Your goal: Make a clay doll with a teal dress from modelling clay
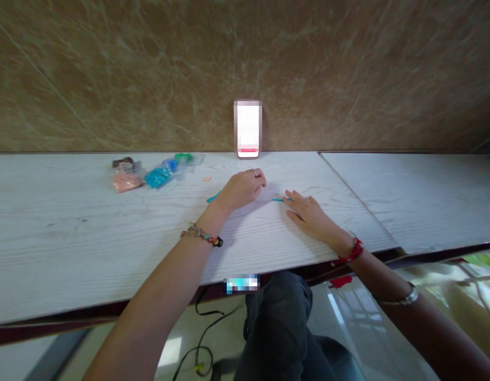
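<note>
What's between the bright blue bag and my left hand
In the head view, a small peach piece lies between the blue bag and your left hand; a blue item shows beside your wrist.

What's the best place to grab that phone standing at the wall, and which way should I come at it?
I'd pinch the phone by its two long side edges, near the top, coming from above and in front. It stands upright with its back towards the wall, and your left hand is just before its bottom edge.
</note>
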A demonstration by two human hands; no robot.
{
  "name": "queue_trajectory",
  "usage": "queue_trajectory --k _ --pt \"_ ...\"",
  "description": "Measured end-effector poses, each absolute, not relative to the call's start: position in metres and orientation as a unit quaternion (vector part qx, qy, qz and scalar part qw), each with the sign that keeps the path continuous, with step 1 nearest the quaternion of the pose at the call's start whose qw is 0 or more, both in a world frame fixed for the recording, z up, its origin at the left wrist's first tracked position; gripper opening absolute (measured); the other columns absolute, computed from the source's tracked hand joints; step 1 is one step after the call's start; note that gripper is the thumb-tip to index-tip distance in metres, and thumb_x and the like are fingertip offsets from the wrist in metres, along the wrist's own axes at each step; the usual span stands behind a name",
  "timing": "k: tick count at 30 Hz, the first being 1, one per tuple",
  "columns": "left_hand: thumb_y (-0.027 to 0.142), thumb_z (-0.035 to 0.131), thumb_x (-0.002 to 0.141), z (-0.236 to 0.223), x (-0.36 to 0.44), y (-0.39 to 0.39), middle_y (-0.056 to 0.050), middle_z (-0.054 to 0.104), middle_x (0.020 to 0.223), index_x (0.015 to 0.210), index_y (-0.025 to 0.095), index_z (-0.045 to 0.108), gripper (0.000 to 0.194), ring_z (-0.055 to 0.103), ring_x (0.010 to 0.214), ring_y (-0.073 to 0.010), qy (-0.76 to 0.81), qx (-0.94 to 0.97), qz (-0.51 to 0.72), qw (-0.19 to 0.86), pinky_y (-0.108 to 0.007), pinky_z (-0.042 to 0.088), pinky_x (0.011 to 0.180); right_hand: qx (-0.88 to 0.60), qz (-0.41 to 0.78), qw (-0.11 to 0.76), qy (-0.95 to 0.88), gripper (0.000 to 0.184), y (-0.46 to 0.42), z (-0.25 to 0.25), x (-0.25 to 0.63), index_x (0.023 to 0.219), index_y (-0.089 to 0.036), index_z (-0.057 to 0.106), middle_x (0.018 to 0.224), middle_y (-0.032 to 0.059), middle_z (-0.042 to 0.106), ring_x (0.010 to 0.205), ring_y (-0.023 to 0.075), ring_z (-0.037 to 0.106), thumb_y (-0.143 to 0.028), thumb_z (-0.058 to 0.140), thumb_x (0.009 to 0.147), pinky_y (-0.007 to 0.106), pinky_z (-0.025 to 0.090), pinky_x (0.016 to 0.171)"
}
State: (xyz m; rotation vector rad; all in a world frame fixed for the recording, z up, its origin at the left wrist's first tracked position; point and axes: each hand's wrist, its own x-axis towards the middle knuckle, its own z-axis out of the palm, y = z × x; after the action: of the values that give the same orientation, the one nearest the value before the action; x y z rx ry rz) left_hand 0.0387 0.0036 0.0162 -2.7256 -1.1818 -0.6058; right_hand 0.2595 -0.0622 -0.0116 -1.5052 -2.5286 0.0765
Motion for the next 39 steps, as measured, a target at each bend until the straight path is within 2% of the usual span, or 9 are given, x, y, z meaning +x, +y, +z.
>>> queue_trajectory --k 2,6,9,15,20,23,28,34,39 --pt "0.011 0.043 0.083 0.016 0.046 0.0 -0.008 0.064 0.107 0.102 0.016 0.066 0.03 0.059 0.093 -0.0175 -0.346 -0.921 -0.172 0.043 -0.029 0.046 0.082 -0.51 0.018 0.106 -0.854 0.047 -0.06 -0.013 0.26 0.136 -0.018 0.044 0.15 0.0112 0.031 0.138 0.0263 0.027 -0.032 0.031 0.093 0.054 0.031 0.105" --pt "0.016 0.045 0.084 0.014 0.05 -0.004 -0.005 0.064 0.112 0.11 0.022 0.064 0.033 0.056 0.104 -0.0188 -0.306 -0.944 -0.122 0.028 -0.032 0.043 0.09 -0.509 0.009 0.129 -0.851 0.054 -0.059 -0.017 0.261 0.141 -0.011 0.034 0.144 0.0168 0.041 0.134 0.0254 0.036 -0.032 0.034 0.091 0.05 0.031 0.105" --pt "0.016 0.044 0.085 0.014 0.049 -0.004 -0.006 0.065 0.112 0.11 0.021 0.064 0.033 0.056 0.104 -0.0193 -0.316 -0.942 -0.108 0.028 -0.033 0.043 0.091 -0.511 0.009 0.129 -0.85 0.055 -0.06 -0.018 0.261 0.141 -0.008 0.034 0.141 0.0186 0.044 0.132 0.0257 0.039 -0.032 0.034 0.091 0.051 0.031 0.105" --pt "0.018 0.043 0.086 0.012 0.054 -0.006 -0.005 0.061 0.123 0.119 0.022 0.059 0.037 0.052 0.113 -0.0176 -0.303 -0.946 -0.117 0.02 -0.031 0.04 0.095 -0.538 -0.004 0.103 -0.837 0.051 -0.062 -0.01 0.259 0.138 -0.01 0.041 0.146 0.0147 0.038 0.136 0.0252 0.033 -0.033 0.029 0.094 0.049 0.033 0.105" --pt "0.021 0.041 0.088 0.011 0.058 -0.008 -0.002 0.059 0.127 0.123 0.022 0.056 0.038 0.049 0.117 -0.0165 -0.293 -0.954 -0.066 0.015 -0.031 0.038 0.097 -0.53 -0.013 0.08 -0.844 0.047 -0.062 -0.006 0.26 0.135 -0.017 0.046 0.143 0.0091 0.044 0.135 0.0257 0.034 -0.032 0.026 0.095 0.057 0.028 0.106" --pt "0.021 0.038 0.089 0.011 0.057 -0.008 -0.001 0.06 0.126 0.123 0.023 0.056 0.038 0.049 0.116 -0.0158 -0.294 -0.954 -0.062 0.022 -0.031 0.038 0.097 -0.534 0.009 0.098 -0.84 0.046 -0.06 -0.01 0.263 0.134 -0.016 0.046 0.142 0.0095 0.045 0.134 0.0253 0.036 -0.031 0.026 0.095 0.057 0.03 0.105" --pt "0.022 0.039 0.089 0.009 0.057 -0.006 0.0 0.061 0.124 0.122 0.024 0.057 0.037 0.05 0.114 -0.0154 -0.288 -0.954 -0.079 0.019 -0.031 0.039 0.095 -0.551 0.024 0.164 -0.818 0.05 -0.055 -0.018 0.266 0.139 -0.011 0.039 0.141 0.0154 0.045 0.134 0.0241 0.037 -0.032 0.027 0.095 0.049 0.035 0.104" --pt "0.02 0.039 0.089 0.008 0.056 -0.005 -0.001 0.062 0.122 0.119 0.023 0.059 0.036 0.051 0.114 -0.0149 -0.281 -0.955 -0.089 0.023 -0.03 0.039 0.096 -0.523 0.016 0.114 -0.845 0.047 -0.057 -0.009 0.259 0.136 -0.019 0.044 0.144 0.0095 0.043 0.136 0.027 0.032 -0.033 0.026 0.095 0.059 0.029 0.104" --pt "0.019 0.04 0.088 0.008 0.054 -0.005 -0.002 0.062 0.123 0.12 0.022 0.058 0.036 0.051 0.115 -0.0152 -0.292 -0.952 -0.087 0.027 -0.031 0.039 0.096 -0.528 0.061 0.122 -0.838 0.047 -0.055 -0.01 0.26 0.136 -0.022 0.046 0.144 0.0077 0.042 0.136 0.0273 0.032 -0.035 0.025 0.095 0.062 0.027 0.104"
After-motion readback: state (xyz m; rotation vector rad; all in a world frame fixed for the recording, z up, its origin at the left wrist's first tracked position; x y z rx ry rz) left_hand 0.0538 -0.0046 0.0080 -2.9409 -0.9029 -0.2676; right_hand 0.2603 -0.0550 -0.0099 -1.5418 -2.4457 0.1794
